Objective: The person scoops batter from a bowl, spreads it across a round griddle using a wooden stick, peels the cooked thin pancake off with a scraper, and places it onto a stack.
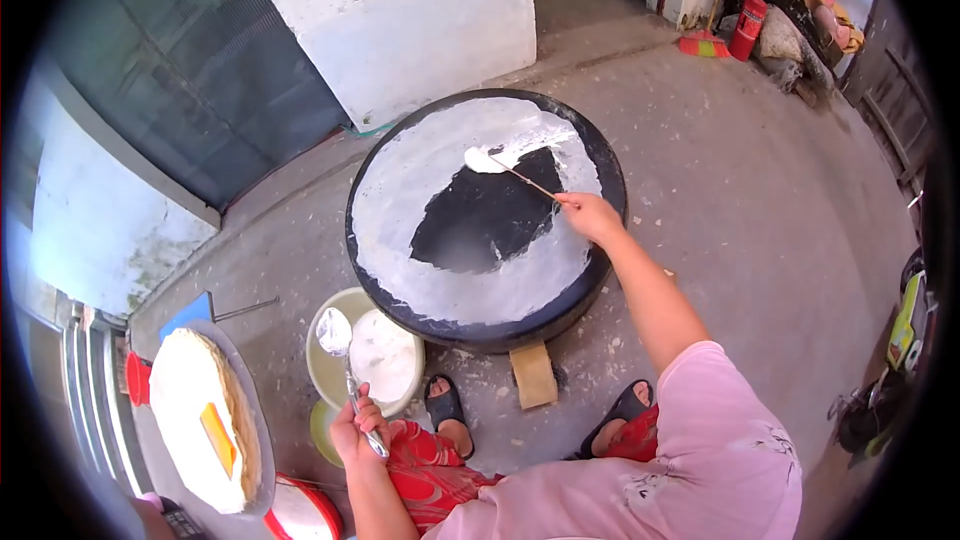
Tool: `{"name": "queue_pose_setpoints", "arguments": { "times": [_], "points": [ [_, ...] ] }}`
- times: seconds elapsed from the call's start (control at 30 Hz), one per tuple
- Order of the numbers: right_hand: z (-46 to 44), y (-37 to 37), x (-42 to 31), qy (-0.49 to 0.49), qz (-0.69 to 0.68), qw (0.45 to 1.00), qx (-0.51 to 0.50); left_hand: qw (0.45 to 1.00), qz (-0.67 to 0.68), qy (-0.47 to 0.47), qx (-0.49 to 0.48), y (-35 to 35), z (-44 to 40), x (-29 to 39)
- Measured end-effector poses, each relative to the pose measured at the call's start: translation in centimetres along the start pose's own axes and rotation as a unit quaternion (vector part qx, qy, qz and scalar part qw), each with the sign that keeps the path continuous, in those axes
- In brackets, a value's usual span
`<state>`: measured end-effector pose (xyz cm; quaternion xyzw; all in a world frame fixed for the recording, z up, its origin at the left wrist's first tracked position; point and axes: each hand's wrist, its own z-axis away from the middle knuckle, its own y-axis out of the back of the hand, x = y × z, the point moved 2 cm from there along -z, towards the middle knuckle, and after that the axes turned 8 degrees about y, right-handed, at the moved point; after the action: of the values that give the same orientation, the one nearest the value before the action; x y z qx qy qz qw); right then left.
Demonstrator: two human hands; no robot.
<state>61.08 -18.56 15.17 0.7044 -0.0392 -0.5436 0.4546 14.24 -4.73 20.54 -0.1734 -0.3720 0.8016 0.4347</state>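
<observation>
The step in hand looks to be spreading white batter (481, 161) over the griddle (465, 225), whose top is coated around a bare dark patch. The right hand (592, 217) grips a thin stick (530, 181), its far end at the batter on the patch's far edge; the tip's shape is hard to make out. The next stroke seems to call for light, even pressure across that patch. At the griddle's near left, the left hand (358, 428) is closed around a ladle (334, 332) smeared white; the bucket (316, 368) there holds more batter. Farther left of the griddle, a tray (263, 430) bears a pale stack (185, 410) topped by a yellow scraper (217, 438).
</observation>
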Motion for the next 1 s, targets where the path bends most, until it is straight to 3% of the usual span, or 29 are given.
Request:
{"name": "queue_pose_setpoints", "arguments": {
  "times": [0.03, 0.07, 0.1, 0.17, 0.23, 0.3, 0.33, 0.43, 0.5, 0.57, 0.67, 0.77, 0.8, 0.83, 0.93, 1.0],
  "points": [
    [1.2, 1.2, -0.6, -0.029, 0.041, 0.999, -0.001, 1.0, 0.002, 0.002, -0.001, 0.2, 0.1, 0.1],
    [2.6, 2.6, -0.8, -0.056, 0.091, 0.992, 0.061, 1.0, 0.002, 0.009, -0.005, 0.4, 0.2, 0.2],
    [2.9, 2.8, 0.6, -0.054, 0.094, 0.992, 0.061, 1.0, 0.004, 0.016, -0.009, 0.5, 0.3, 0.3],
    [3.0, 2.2, 4.6, -0.107, 0.061, 0.977, 0.175, 1.0, -0.004, 0.018, -0.01, 0.8, 0.5, 0.3],
    [2.7, -1.3, 5.0, -0.074, -0.048, 0.986, 0.143, 1.0, -0.014, 0.02, -0.011, 0.8, 0.5, 0.3],
    [2.9, -4.5, 1.7, -0.028, -0.02, 0.997, 0.072, 1.0, 0.008, 0.02, 0.008, 0.8, 0.5, 0.4],
    [2.2, -5.9, 0.2, 0.041, -0.025, 0.998, 0.034, 1.0, 0.008, 0.018, 0.007, 0.6, 0.6, 0.5],
    [0.8, -5.0, -2.7, 0.021, -0.055, 0.998, 0.007, 1.0, 0.003, 0.009, 0.008, 0.5, 1.0, 0.5],
    [0.0, -4.6, -2.8, -0.054, 0.011, 0.996, 0.069, 1.0, -0.002, 0.012, 0.002, 0.8, 1.3, 0.3],
    [0.2, -6.3, -2.3, 0.04, 0.008, 0.999, 0.028, 1.0, -0.005, 0.003, 0.009, 0.8, 1.7, 0.4],
    [2.4, -5.2, -3.7, 0.053, 0.008, 0.997, -0.06, 1.0, 0.005, 0.009, 0.01, 1.2, 1.7, 0.8],
    [4.9, -0.6, -4.6, -0.021, 0.033, 0.999, -0.007, 1.0, 0.004, 0.006, 0.011, 1.4, 1.5, 1.3],
    [3.2, -2.5, -0.5, -0.022, -0.01, 0.996, 0.087, 1.0, -0.005, 0.003, 0.006, 1.4, 1.4, 1.3],
    [2.6, -4.3, 0.8, -0.024, -0.01, 0.996, 0.084, 1.0, -0.016, -0.001, 0.003, 1.5, 1.4, 1.4],
    [2.3, -7.4, -0.8, 0.115, -0.044, 0.992, -0.003, 1.0, -0.014, -0.005, 0.005, 1.1, 1.6, 1.2],
    [3.8, -6.5, -2.9, 0.118, -0.027, 0.992, -0.032, 1.0, -0.009, -0.003, 0.007, 1.0, 1.8, 1.0]
  ]
}}
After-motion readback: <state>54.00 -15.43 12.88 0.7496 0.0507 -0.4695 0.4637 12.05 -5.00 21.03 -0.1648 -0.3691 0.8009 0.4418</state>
